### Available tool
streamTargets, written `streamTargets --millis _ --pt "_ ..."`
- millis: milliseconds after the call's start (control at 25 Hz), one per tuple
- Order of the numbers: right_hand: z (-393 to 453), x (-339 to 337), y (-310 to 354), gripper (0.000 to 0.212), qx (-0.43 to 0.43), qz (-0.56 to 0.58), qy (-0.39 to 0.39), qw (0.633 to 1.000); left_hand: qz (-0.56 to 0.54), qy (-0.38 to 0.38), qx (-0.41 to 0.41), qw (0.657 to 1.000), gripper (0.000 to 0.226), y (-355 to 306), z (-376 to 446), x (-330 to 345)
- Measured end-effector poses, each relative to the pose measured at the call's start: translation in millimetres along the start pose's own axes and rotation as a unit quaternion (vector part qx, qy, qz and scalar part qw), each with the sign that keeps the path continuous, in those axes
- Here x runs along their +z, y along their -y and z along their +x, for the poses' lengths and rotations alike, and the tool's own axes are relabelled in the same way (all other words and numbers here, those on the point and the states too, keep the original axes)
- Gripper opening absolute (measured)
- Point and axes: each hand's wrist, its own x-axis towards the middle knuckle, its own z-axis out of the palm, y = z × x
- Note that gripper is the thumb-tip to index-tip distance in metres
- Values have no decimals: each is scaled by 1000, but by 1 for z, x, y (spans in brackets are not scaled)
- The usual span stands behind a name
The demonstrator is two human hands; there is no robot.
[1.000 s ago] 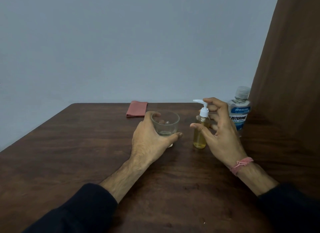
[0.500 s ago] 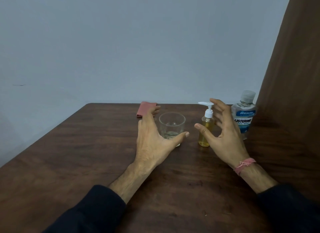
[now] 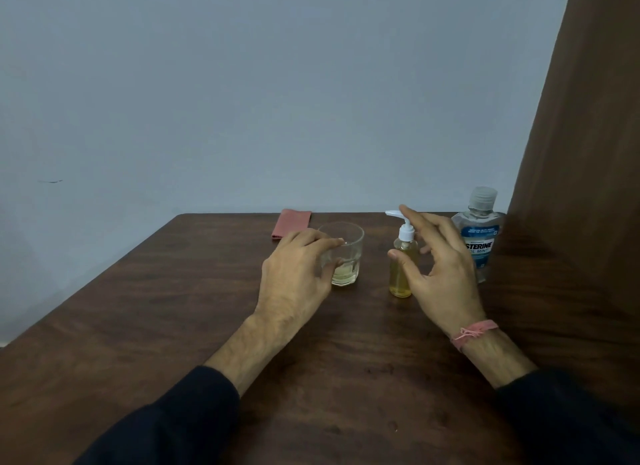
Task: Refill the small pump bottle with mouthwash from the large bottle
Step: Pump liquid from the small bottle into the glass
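The small pump bottle [image 3: 401, 274], clear with a white pump and yellow liquid, stands upright on the wooden table [image 3: 173, 326]. My right hand [image 3: 440, 274] is cupped just to its right with fingers apart: the thumb tip is in front of the bottle and the index finger is by the pump head, without a closed hold. The large mouthwash bottle [image 3: 481, 236], capped and blue-labelled, stands behind that hand. My left hand [image 3: 298, 277] curls round the left side of a drinking glass [image 3: 349, 257] holding a little pale liquid, index finger on the rim and thumb against the wall.
A folded red cloth [image 3: 291, 224] lies at the table's far edge, behind the glass. A tall brown panel [image 3: 588, 153] rises along the right side, close to the large bottle. A plain grey-blue wall stands behind the table.
My left hand let go of the glass and opened, and now its fingers curl onto the glass again. My right hand stays spread beside the pump bottle, index finger now nearer the pump head.
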Motion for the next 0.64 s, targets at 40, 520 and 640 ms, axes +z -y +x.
streamTargets --millis 40,520,640 --pt "-1 0 -1 76 3 -1 2 1000 6 8 -10 1000 29 -1 7 3" --pt "-5 12 -9 75 6 3 -14 1000 106 81 -63 989 27 15 113 71" --pt "-5 14 -12 73 3 7 -23 1000 127 83 -66 986 24 21 132 90"
